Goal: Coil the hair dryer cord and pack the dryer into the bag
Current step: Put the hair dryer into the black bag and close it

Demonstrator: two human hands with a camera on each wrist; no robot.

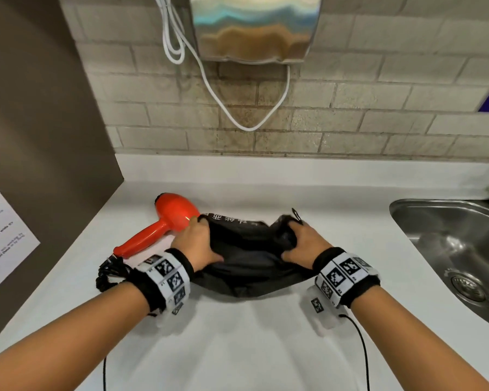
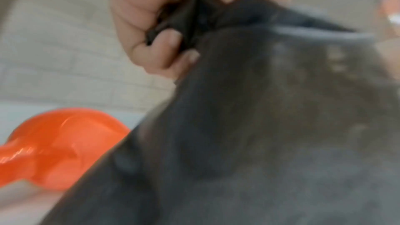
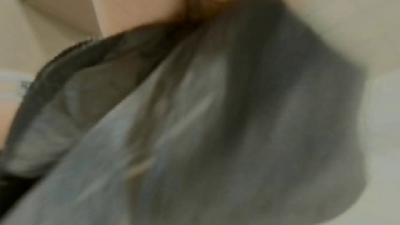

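Left hand (image 1: 196, 244) and right hand (image 1: 301, 244) each grip an end of the black bag (image 1: 249, 266) on the white tabletop (image 1: 237, 334). Bag carries white print, unreadable. Orange hair dryer (image 1: 170, 218) lies just left of it, coiled black cord (image 1: 110, 273) at the handle.

Colours and patterns noted at counter.
Dryer (image 1: 175, 211) orange-red, glossy; cord (image 1: 110, 275) black, coiled. Bag (image 1: 246, 266) black with white printed characters near top edge. Counter (image 1: 336, 193) white. Wall tiles (image 1: 378, 108) beige, brick-laid, darker grout. Side panel (image 1: 40, 122) grey-brown. Sink (image 1: 449, 249) brushed steel. Wall unit (image 1: 254, 26) shiny metal, white cable (image 1: 246, 127) looped below. Wristbands (image 1: 167, 277) black, with black-and-white square code markers.
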